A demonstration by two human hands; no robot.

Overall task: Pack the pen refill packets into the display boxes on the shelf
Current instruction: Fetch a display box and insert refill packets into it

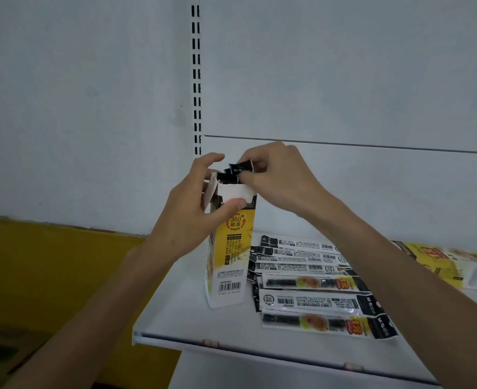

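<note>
Loose refill packets (310, 302) beside upright display box (229, 258)

White back panel (91, 80) fills the upper frame, faint grubby marks near centre. Slotted upright (196, 80) with paired black slots runs down it. Thin dark seam (344, 144) crosses the panel right of the upright. Yellow surface (49, 262) at left, dark ragged top edge. Brown cardboard box (4, 352) bottom-left corner, blurred. Two pinkish clips (210, 343) low in frame, well apart.
</note>
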